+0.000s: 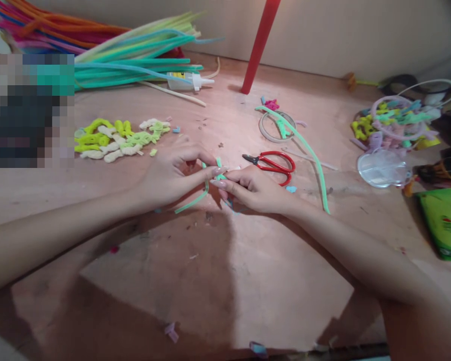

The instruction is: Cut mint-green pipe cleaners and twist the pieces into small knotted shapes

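My left hand (pixel 173 173) and my right hand (pixel 253 188) meet at the middle of the wooden table (pixel 210 281). Both pinch a short light green pipe cleaner (pixel 195 199), bent between the fingertips, its loose end trailing down to the left. Red-handled scissors (pixel 274 163) lie just behind my right hand. A long mint green pipe cleaner (pixel 311 160) curves along the table to the right of the scissors.
A pile of small yellow, green and white twisted pieces (pixel 116 139) lies at the left. Bundled long pipe cleaners (pixel 128 60) and a glue bottle (pixel 184 80) are at the back. A red post (pixel 259 45) stands behind. Rings, a clear lid (pixel 383 168) and a green packet (pixel 445 223) sit at the right.
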`<state>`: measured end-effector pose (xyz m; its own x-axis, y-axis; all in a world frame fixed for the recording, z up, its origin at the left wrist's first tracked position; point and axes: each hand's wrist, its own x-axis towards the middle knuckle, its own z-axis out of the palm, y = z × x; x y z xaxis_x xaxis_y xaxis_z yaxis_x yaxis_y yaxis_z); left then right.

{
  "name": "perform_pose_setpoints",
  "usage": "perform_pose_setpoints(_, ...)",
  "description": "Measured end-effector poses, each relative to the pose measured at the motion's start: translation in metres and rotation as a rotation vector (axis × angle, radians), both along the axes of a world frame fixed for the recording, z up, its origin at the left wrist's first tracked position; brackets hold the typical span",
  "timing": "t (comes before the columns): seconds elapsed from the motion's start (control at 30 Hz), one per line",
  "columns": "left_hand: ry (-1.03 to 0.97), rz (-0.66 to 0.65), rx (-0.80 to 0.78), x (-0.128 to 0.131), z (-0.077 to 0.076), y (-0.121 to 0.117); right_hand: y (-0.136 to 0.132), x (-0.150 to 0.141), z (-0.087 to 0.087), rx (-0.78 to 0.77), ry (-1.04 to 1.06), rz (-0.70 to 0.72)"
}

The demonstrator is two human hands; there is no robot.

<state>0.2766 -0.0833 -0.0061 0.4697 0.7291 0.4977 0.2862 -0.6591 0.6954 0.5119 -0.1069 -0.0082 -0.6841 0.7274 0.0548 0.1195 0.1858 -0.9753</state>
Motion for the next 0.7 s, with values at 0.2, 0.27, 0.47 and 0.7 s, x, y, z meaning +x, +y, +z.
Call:
perform_pose_setpoints(0.2, -0.062, -0.049, 0.052, 0.003, -0.005, -0.002, -0.001, -0.001, 0.0, -0.035, -0.031, 0.047)
perform_pose_setpoints(0.27, -0.116, -0.059, -0.098, 0.005, -0.005, -0.003, -0.001, -0.002, -0.001, -0.099, 0.037, 0.023)
perform_pose_setpoints(0.47, -0.112, -0.087, -0.229, 0.002, -0.007, 0.002, 0.0, -0.002, 0.001, -0.332, 0.117, 0.031)
perform_pose_setpoints(0.7, -0.348, -0.062, -0.459, 0.002, -0.014, 0.011, 0.001, 0.001, -0.004, -0.473, 0.182, 0.021)
